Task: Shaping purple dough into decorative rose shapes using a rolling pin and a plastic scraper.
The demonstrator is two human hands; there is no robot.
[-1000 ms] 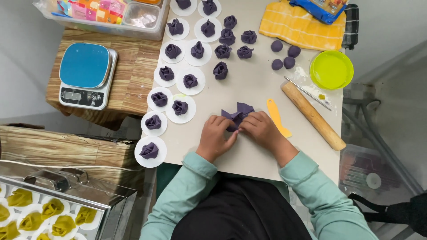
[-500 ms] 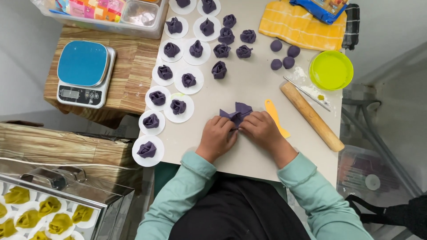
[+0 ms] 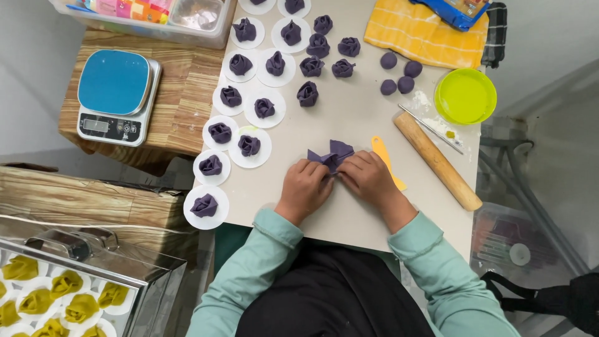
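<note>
Two hands fold purple dough.
Left hand (image 3: 304, 189) and right hand (image 3: 369, 178) pinch the purple dough piece (image 3: 332, 153); a blue package (image 3: 463, 10) lies on the yellow cloth (image 3: 415, 32).

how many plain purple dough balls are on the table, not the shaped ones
4: small round purple dough balls clustered below the yellow cloth, left of the green bowl. Two above, two below. None seem hidden.
</note>
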